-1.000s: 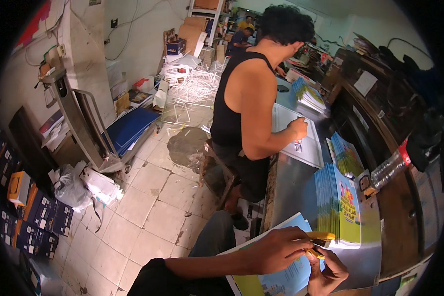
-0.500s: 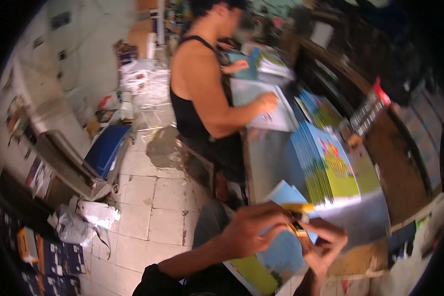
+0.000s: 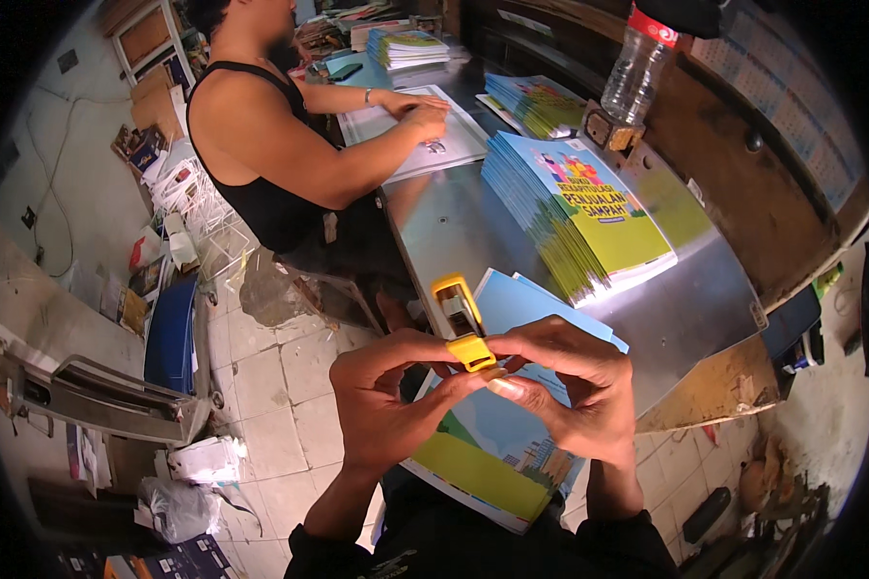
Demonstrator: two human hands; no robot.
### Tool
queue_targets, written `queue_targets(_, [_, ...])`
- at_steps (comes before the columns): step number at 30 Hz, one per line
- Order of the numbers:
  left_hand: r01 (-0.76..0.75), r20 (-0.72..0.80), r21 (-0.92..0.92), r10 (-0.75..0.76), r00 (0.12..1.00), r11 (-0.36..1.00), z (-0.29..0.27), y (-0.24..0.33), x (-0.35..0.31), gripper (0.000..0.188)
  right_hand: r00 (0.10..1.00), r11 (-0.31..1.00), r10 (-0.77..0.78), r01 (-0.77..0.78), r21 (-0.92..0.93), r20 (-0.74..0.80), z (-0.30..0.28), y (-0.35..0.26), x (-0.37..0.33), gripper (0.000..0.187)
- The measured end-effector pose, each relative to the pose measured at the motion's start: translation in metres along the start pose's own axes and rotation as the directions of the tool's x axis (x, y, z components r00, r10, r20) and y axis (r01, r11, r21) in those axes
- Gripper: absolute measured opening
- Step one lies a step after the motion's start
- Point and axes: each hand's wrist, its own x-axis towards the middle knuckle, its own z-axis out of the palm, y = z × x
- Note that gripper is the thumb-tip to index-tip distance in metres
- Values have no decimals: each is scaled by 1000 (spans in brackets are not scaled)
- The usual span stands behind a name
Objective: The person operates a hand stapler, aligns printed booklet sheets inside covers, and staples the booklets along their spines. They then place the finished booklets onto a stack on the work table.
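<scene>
Yellow plastic and bare metal right at the centre of the action: we have what looks like a small stapler (image 3: 471, 352) pinched between both hands, on our side of the tall booklet stack (image 3: 589, 207) and off to its left. Our left hand (image 3: 381, 396) is closed on it, finger and thumb gripping one side; our right hand (image 3: 574, 381) is clamped on the other, index tip at the yellow end, the thumb tips nearly meeting underneath. Whether a staple strip sits between those thumbs, we cannot tell. How far along are we? The top part stands swung away from the rest, so opening it looks done, while closing it up looks undone. Under our wrists, nearer to us than the tall stack, lie blue-and-green printed sheets (image 3: 512, 425), their edges out of line, so by our reading squaring them is left too. Over on the metal table (image 3: 686, 338) the tall stack itself stands piled up, leaning a little, and that much looks finished. Just beyond it we spot a lower booklet pile (image 3: 536, 101), with a clear bottle (image 3: 637, 72) over a wooden block (image 3: 610, 130) close by. Past the stack to the left, a co-worker (image 3: 270, 145) in a black sleeveless top leans over a white sheet (image 3: 410, 135), both hands on it.
</scene>
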Motion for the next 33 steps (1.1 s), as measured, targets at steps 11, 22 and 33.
queue_targets(11, [122, 0, -291, -127, 992, 949, 7, -2, 0, 21, 999, 997, 2, -4, -74, -39, 4, -2, -10, 44])
queue_targets(22, [296, -47, -235, -315, 948, 926, 22, 15, 6, 24, 997, 920, -49, 22, -392, -59, -3, -6, -15, 59])
queue_targets(33, [-84, 95, 485, 43, 995, 870, -5, 24, 10, 27, 983, 999, -10, 18, -44, 183, -34, 5, -9, 52])
